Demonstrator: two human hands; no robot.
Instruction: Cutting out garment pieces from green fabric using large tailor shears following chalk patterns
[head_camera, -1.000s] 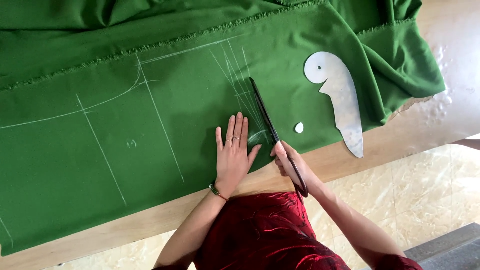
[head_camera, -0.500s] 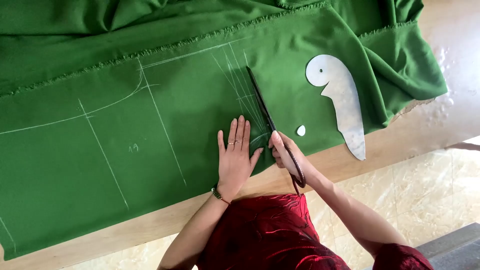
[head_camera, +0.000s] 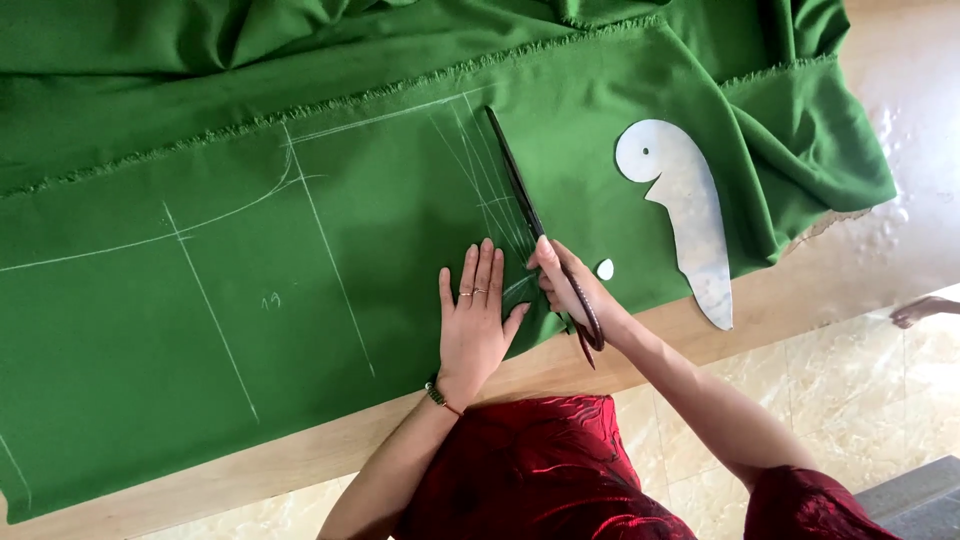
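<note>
Scissors (head_camera: 520, 190) advanced; right hand (head_camera: 568, 290) hides handles.

Scissors (head_camera: 520, 195) on cloth (head_camera: 300, 250), between left hand (head_camera: 476, 320) and curved template (head_camera: 685, 215).

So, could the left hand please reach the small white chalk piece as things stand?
Probably not directly: the left hand lies flat on the green fabric, and the right hand with the scissors sits between it and the chalk piece.
</note>
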